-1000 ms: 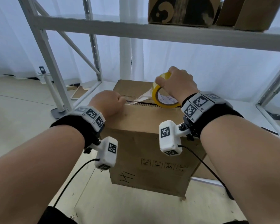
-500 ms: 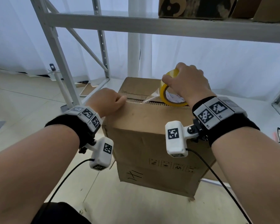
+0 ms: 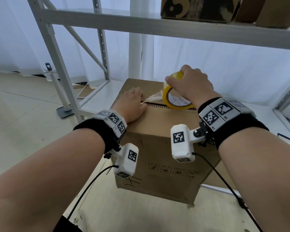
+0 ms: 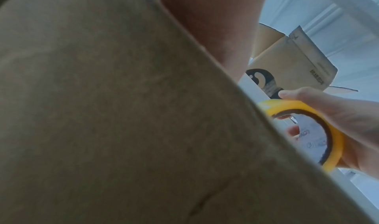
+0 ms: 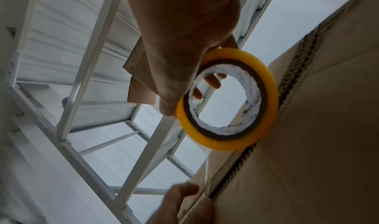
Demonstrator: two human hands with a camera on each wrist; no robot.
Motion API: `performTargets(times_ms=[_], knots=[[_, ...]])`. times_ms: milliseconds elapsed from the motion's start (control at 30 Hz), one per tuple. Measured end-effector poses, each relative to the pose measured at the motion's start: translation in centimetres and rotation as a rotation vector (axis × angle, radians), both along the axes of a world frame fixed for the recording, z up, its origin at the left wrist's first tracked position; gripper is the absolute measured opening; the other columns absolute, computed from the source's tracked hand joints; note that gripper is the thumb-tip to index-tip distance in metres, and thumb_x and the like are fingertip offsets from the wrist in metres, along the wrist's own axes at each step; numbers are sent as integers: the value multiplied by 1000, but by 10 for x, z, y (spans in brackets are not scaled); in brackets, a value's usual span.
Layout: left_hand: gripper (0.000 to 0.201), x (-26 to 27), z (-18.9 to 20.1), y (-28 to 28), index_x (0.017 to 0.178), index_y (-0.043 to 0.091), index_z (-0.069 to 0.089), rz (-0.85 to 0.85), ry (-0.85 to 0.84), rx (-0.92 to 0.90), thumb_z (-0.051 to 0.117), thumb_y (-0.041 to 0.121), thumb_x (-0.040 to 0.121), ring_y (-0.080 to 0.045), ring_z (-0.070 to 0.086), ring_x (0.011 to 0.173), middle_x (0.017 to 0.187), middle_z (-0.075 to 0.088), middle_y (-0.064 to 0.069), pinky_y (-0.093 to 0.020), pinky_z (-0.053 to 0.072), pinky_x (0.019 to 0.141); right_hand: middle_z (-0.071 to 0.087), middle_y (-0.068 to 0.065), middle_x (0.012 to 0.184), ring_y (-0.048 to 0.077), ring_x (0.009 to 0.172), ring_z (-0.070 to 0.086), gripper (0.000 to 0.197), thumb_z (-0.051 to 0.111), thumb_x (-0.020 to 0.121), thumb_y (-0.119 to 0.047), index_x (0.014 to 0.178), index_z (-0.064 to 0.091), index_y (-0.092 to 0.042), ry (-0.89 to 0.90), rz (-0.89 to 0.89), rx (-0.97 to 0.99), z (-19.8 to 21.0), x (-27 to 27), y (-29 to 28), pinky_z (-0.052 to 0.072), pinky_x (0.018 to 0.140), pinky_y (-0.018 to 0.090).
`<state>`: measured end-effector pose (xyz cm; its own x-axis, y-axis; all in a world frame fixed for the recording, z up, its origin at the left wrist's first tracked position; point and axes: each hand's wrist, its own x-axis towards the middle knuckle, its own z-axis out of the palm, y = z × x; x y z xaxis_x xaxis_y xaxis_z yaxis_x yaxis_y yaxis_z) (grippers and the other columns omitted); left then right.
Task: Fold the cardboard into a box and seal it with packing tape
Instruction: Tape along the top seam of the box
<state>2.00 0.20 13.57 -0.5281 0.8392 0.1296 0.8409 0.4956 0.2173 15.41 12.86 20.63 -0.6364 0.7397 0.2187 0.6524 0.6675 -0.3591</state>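
A brown cardboard box [image 3: 157,148] stands on the floor with its top flaps folded shut and a dark seam between them. My right hand [image 3: 189,84] grips a yellow tape roll [image 3: 174,99], with fingers through its core, and holds it upright on the seam. A short strip of clear tape [image 3: 153,97] runs from the roll to my left hand [image 3: 132,104]. That hand lies flat on the box top at the seam's left end and presses the tape end down. In the right wrist view the tape roll [image 5: 235,53] touches the corrugated flap edge. In the left wrist view the box [image 4: 123,114] hides the left fingers.
A white metal rack surrounds the box, with a shelf beam [image 3: 157,25] overhead carrying other cardboard boxes [image 3: 199,7]. Its upright [image 3: 60,72] stands close on the left. A white post on a grey base [image 3: 64,113] and flat cardboard pieces [image 3: 84,93] lie on the floor beyond.
My left hand has opened from a fist at the box's left edge to lying flat over the tape end. The right hand stays on the seam with the roll.
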Motion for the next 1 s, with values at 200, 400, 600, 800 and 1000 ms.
performTargets(times_ms=[200,400,600,800,1000], knots=[[76,10,6,8,151,17,-7,-67,-97,-321,16,62,95,-11,-10,145,158,-13,0,-30,-6,115,56,5,99,27,103,52,55,51,83,-59,110,54,-12,33,54,33,6,-6,10,43,76,37],[80,10,9,8,150,18,-9,-61,-118,-349,16,67,92,-11,-11,145,158,-14,0,-29,-7,114,44,-1,65,15,62,43,39,60,78,-49,68,48,-13,133,95,-14,10,-11,13,30,53,28],[84,10,11,5,149,17,-13,-47,-139,-319,19,68,91,-9,-11,144,158,-15,1,-27,-7,114,53,4,71,18,64,47,37,65,75,-45,71,50,-11,-67,84,102,30,5,16,30,51,27],[86,13,9,9,150,16,-10,-8,-129,-355,17,70,89,-12,-12,145,158,-16,-1,-31,-6,116,51,4,109,28,112,47,50,54,82,-62,110,55,-21,-54,31,213,15,17,11,36,93,46],[81,13,11,-4,150,13,-9,-75,-148,-344,20,63,94,-12,-12,145,158,-15,-3,-29,-6,115,52,9,124,31,118,46,57,45,85,-63,127,50,-24,102,22,-28,-1,29,21,43,95,47]])
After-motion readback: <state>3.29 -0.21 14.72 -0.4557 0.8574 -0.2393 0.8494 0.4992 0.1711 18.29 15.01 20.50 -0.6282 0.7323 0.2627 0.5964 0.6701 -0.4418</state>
